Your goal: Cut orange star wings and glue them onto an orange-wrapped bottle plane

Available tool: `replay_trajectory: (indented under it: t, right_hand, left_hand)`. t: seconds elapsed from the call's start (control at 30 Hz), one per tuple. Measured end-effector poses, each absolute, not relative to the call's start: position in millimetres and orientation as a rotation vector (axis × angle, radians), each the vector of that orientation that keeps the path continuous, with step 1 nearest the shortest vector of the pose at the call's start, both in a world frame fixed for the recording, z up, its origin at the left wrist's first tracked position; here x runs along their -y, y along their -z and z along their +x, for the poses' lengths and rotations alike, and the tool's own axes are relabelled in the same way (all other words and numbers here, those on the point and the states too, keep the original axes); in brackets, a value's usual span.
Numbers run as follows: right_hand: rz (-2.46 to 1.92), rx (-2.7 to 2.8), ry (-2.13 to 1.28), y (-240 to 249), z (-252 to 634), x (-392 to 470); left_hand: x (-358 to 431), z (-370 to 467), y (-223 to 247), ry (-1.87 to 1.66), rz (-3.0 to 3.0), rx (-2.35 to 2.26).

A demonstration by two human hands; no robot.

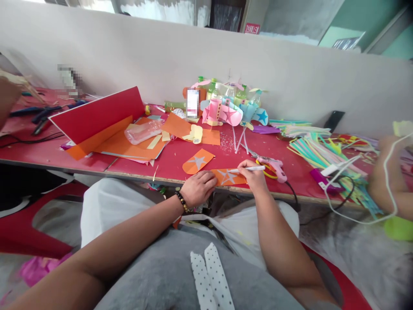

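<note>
An orange paper piece with a grey star (229,177) lies at the red table's (171,165) near edge. The right hand (254,175) pinches a slim white pen (258,168) over the star; the left hand (198,188), fingers close together, rests at the paper's left end. Marking seems underway, calling for steady paper. A rounded orange piece (198,161) lies just beyond.
</note>
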State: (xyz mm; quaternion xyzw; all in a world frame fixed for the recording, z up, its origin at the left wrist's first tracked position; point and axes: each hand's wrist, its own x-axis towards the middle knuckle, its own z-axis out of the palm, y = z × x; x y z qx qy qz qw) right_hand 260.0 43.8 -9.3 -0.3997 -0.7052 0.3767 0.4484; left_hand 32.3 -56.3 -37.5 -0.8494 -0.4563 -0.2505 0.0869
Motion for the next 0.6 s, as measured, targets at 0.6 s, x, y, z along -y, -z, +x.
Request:
replay_trajectory:
  t: [0.6]
  right_hand:
    - [-0.983,1.745,-0.942,5.5,258.5,-40.9]
  left_hand:
    - [56.5,33.0,38.2,0.774,-2.491,1.349]
